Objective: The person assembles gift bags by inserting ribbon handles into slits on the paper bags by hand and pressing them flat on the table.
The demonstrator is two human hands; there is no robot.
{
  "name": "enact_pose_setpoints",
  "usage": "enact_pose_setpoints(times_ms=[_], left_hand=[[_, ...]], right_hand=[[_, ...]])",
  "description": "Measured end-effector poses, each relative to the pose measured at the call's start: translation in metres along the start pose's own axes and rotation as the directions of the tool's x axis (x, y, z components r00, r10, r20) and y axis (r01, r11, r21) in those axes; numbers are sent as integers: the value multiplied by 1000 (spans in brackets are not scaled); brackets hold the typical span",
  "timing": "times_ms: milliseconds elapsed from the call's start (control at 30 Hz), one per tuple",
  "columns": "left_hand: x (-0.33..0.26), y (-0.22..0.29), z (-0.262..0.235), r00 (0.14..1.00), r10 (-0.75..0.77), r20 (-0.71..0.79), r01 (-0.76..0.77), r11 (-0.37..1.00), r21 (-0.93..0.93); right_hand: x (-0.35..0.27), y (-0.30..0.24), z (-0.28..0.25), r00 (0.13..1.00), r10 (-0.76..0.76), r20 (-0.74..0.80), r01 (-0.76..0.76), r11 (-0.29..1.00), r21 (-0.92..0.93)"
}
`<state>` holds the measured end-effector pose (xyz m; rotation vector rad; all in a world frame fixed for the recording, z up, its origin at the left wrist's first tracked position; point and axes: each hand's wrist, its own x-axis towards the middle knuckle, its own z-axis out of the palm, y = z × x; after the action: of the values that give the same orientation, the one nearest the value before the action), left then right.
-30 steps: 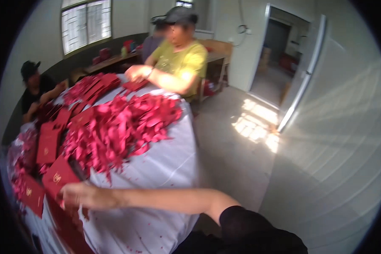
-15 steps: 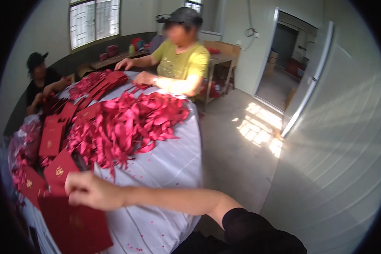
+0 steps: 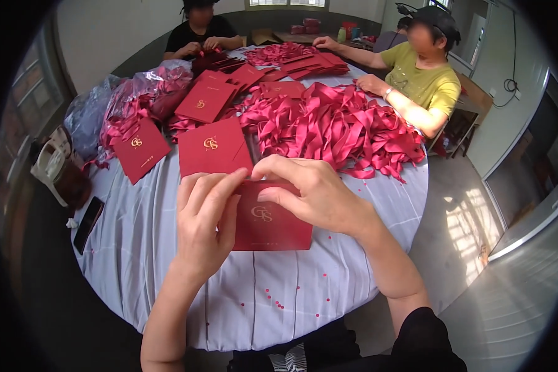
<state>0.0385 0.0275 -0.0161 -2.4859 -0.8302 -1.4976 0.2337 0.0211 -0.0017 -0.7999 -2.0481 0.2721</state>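
A flat red paper bag (image 3: 273,229) with a pale gold emblem is in front of me, over the near part of the table. My left hand (image 3: 204,217) is closed at its upper left corner, thumb against fingers. From the other side my right hand (image 3: 316,195) pinches the same top edge, fingers curled. Whether a ribbon is between the fingertips is hidden. Just beyond lies a stack of red bags (image 3: 211,146), and another red bag (image 3: 141,149) rests to its left. A big heap of red satin ribbons (image 3: 335,124) spreads beyond my right hand.
Clear plastic sacks (image 3: 146,93) of ribbons bulge at the left edge, near a phone (image 3: 88,224) and a drink container (image 3: 62,170). Small red dots (image 3: 279,304) dot the white tablecloth (image 3: 229,316). A co-worker in yellow (image 3: 418,80) and one in black (image 3: 201,31) sit across.
My view has swung left and down. My right hand has come back from the bags at the left; both hands are now at a bag's top edge, and my left hand is in view.
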Motion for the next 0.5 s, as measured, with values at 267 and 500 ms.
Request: enact_pose_setpoints(times_ms=[267,500], left_hand=[[7,10,-15,985,-88,150,85,996,27],[17,4,-44,923,-223,313,199,974,108]], right_hand=[[-5,-4,-4,995,-46,89,60,984,-165],[-7,0,-3,984,-157,84,165,982,-97]])
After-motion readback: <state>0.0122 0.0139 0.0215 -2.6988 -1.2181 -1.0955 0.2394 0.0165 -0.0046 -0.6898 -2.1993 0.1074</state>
